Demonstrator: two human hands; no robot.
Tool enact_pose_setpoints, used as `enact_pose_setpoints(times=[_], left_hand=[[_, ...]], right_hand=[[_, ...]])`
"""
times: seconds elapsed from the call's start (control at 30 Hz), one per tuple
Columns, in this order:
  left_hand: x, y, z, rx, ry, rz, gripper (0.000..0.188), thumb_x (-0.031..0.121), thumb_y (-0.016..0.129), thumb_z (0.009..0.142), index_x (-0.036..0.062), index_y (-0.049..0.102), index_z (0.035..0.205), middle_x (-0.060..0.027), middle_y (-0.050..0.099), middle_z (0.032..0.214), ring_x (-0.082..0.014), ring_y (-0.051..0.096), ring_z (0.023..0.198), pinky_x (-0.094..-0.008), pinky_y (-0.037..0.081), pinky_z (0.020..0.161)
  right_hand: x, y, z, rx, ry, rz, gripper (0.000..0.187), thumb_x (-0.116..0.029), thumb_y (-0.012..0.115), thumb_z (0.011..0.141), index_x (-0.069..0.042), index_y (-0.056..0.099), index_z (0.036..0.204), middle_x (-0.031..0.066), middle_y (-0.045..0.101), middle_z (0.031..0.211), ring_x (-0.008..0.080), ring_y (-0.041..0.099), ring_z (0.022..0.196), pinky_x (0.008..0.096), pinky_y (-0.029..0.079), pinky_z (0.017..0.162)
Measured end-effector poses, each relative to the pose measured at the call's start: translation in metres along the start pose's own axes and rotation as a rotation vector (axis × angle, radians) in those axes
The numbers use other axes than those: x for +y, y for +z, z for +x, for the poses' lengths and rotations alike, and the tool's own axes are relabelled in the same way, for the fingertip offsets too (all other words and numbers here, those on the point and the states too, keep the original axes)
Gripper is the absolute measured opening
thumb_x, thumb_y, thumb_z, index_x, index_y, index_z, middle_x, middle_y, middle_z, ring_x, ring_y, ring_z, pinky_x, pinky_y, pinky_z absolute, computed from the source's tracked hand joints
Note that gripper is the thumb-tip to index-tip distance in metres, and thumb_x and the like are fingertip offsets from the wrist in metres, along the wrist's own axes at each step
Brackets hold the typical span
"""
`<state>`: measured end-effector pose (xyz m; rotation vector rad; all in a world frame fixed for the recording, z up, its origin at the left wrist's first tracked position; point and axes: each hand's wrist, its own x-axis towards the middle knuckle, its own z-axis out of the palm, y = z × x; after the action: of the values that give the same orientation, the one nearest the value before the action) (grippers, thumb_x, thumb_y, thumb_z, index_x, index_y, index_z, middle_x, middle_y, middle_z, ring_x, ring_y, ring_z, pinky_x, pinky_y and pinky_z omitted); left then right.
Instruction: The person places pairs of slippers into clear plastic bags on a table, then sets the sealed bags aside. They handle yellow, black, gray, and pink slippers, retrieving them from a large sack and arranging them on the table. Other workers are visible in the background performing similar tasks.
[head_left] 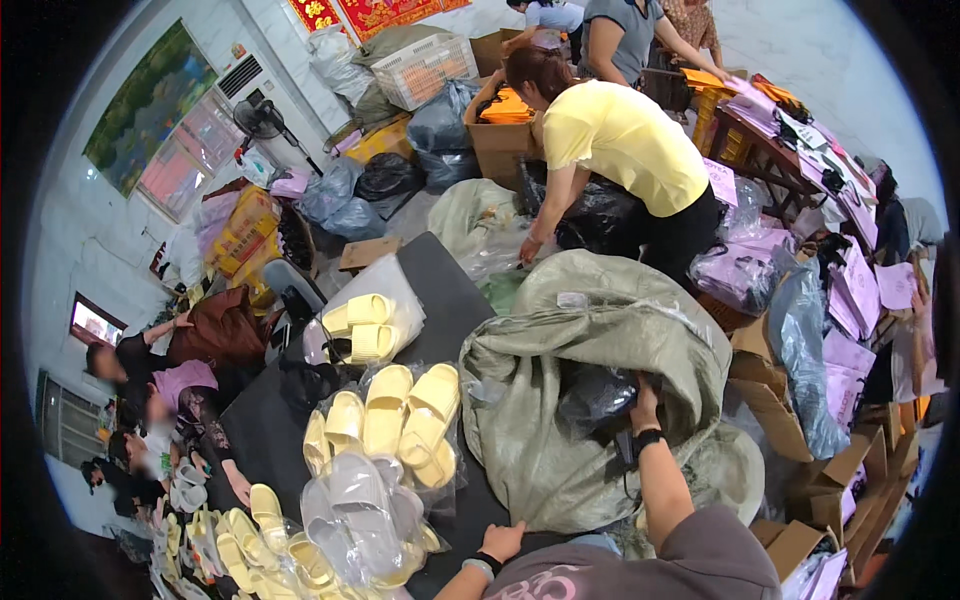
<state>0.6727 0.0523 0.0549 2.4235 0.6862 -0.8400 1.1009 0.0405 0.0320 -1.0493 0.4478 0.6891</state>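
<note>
A large grey-green woven sack (520, 420) stands in front of me with its mouth gaping. Inside lies a dark bundle in clear plastic (592, 398). My right hand (646, 404) reaches into the mouth, closed at the bundle's right side, its fingertips partly hidden. At the sack's lower left edge, my left hand (503, 541) is closed with its fingers on the fabric. To the left of the sack, bagged yellow slippers (388, 410) lie on the dark tabletop (465, 510). Bagged grey slippers (362, 510) overlap them, nearest my left hand.
Farther back on the table are more yellow slippers (360, 325) in plastic. A person in a yellow top (625, 140) bends over bags beyond the sack. Cardboard boxes (770, 390) and purple bags (850, 290) crowd the right. Other people work at the left, beside more slippers (250, 540).
</note>
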Motion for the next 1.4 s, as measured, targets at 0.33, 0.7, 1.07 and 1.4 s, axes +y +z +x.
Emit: enact_pose_setpoints(times=[0.33,0.7,1.07,1.4], left_hand=[[-0.002,0.001,-0.004,0.064,0.047,0.019,0.03,0.015,0.046,0.087,0.0127,0.054,0.115,-0.0134,0.071,0.083,-0.0314,0.069,0.082,-0.0512,0.043,0.076],[-0.022,0.063,0.03,1.096,0.467,-0.106,0.035,0.021,0.048,0.09,0.0106,0.059,0.121,-0.0163,0.07,0.101,-0.0356,0.067,0.091,-0.0565,0.042,0.086],[-0.019,0.065,-0.019,0.403,0.155,-0.117,0.033,0.021,0.049,0.09,0.0109,0.061,0.119,-0.0166,0.069,0.104,-0.0367,0.065,0.096,-0.0546,0.04,0.092],[-0.021,0.061,-0.009,0.387,0.158,-0.23,0.032,0.022,0.049,0.09,0.0111,0.062,0.117,-0.017,0.068,0.107,-0.0378,0.064,0.101,-0.0529,0.039,0.097]], right_hand=[[-0.017,-0.103,-0.015,-0.066,0.076,0.293,0.046,-0.028,0.056,0.092,-0.007,0.052,0.133,0.01,0.055,0.136,0.0282,0.051,0.123,0.0451,0.038,0.107],[-0.006,-0.054,-0.267,-0.216,0.512,-0.246,0.014,-0.014,0.064,0.085,-0.001,0.065,0.092,0.0095,0.069,0.08,0.021,0.066,0.067,0.0347,0.056,0.064],[0.011,0.067,-0.38,-0.563,0.229,-0.595,0.016,-0.015,0.064,0.079,-0.004,0.065,0.091,0.0052,0.066,0.089,0.0176,0.061,0.079,0.03,0.048,0.075],[0.099,0.229,-0.462,-1.18,0.327,-0.803,0.042,0.001,0.064,0.077,0.004,0.054,0.118,0.0096,0.065,0.101,0.0159,0.065,0.087,0.0272,0.053,0.076]])
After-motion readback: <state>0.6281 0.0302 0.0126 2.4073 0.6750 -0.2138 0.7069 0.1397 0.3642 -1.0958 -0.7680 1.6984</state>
